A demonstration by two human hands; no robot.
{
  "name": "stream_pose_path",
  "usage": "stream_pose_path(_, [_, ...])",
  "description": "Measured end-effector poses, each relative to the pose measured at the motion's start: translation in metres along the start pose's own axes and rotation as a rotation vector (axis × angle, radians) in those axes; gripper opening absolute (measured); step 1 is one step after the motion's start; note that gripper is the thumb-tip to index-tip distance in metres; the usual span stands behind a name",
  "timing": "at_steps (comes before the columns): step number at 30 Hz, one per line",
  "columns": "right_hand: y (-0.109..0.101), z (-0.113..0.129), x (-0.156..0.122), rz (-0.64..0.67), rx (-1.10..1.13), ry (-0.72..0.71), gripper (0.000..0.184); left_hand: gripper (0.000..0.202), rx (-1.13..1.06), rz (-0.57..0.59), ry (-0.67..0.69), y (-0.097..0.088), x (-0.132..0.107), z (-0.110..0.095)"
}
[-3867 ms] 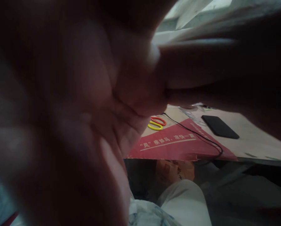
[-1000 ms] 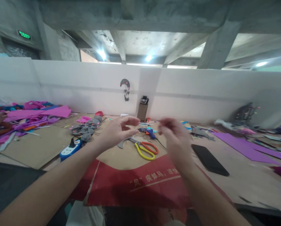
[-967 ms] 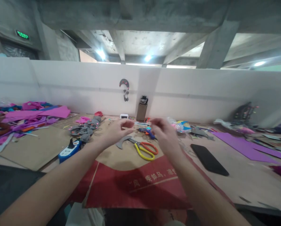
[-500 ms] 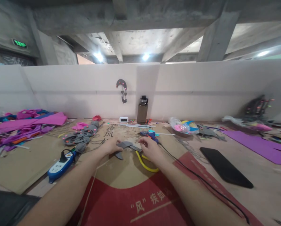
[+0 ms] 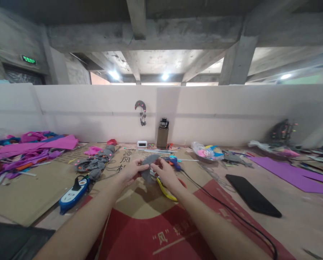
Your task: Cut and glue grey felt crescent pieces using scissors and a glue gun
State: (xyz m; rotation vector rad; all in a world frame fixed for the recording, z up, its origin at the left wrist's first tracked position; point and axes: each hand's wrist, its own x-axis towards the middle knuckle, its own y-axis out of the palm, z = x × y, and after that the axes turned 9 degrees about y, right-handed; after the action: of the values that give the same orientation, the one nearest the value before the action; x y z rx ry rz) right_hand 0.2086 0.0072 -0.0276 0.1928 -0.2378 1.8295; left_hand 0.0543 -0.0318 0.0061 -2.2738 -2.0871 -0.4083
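Observation:
A grey felt piece (image 5: 146,174) is raised a little above the cardboard, pinched by both hands. My left hand (image 5: 132,171) grips its left side, thumb laid across the front. My right hand (image 5: 165,172) closes on the right edge, with thumb and fingers drawn together. Just below the right hand lies a tool with curved yellow handles (image 5: 166,191), partly hidden; it looks like pliers. Behind the right hand rests a blue glue gun (image 5: 174,162), its black cord running off to the right.
Grey felt pieces with pink dots (image 5: 92,164) and a blue-and-white power strip (image 5: 74,195) lie to the left. A dark bottle (image 5: 163,135) and a small white clock (image 5: 142,144) stand by the partition. On the right are a black slab (image 5: 253,195) and purple felt (image 5: 280,173).
The grey felt has been lifted from the cardboard and turned, and both hands have come together on it. The camera view has tilted slightly upward.

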Motion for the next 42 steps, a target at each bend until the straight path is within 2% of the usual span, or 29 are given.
stream_pose_path(2, [0.001,0.001,0.001,-0.037,-0.061,-0.033,0.023,0.042,0.015,0.009,-0.009,0.001,-0.001,0.003])
stream_pose_path(5, [-0.001,-0.001,0.000,-0.091,-0.099,-0.043,0.026,0.040,0.024,-0.017,-0.001,0.001,0.000,0.009])
stream_pose_path(9, [-0.004,-0.006,-0.004,-0.109,-0.118,-0.033,0.028,0.035,0.049,-0.117,0.070,0.003,0.001,0.016])
stream_pose_path(13, [-0.005,-0.013,-0.005,-0.085,-0.124,-0.025,0.023,0.034,0.044,-0.186,0.118,0.007,0.001,0.020])
stream_pose_path(17, [-0.011,-0.016,-0.008,-0.056,-0.102,0.006,0.028,0.033,0.028,-0.306,0.165,0.006,0.001,0.017])
stream_pose_path(19, [-0.014,-0.011,-0.010,-0.089,-0.130,-0.028,0.029,0.034,0.046,-0.337,0.183,0.004,0.001,0.014])
stream_pose_path(23, [-0.016,0.011,-0.011,-0.191,-0.268,-0.267,0.012,0.036,0.072,-0.291,0.196,0.000,0.000,0.014])
stream_pose_path(26, [-0.012,0.022,-0.006,-0.160,-0.395,-0.389,0.010,0.033,0.068,-0.260,0.219,0.002,0.000,0.018])
stream_pose_path(29, [-0.007,0.018,-0.001,-0.112,-0.526,-0.438,0.013,0.030,0.024,-0.243,0.198,0.006,-0.001,0.021])
stream_pose_path(33, [-0.007,0.005,0.000,-0.117,-0.652,-0.494,0.017,0.030,-0.011,-0.223,0.122,0.015,-0.004,0.021])
stream_pose_path(38, [-0.015,-0.002,-0.005,-0.118,-0.793,-0.494,0.012,0.030,0.054,-0.201,0.083,0.023,-0.008,0.020])
stream_pose_path(42, [-0.017,0.000,-0.007,-0.150,-0.893,-0.580,0.011,0.028,0.123,-0.150,0.052,0.022,-0.010,0.022])
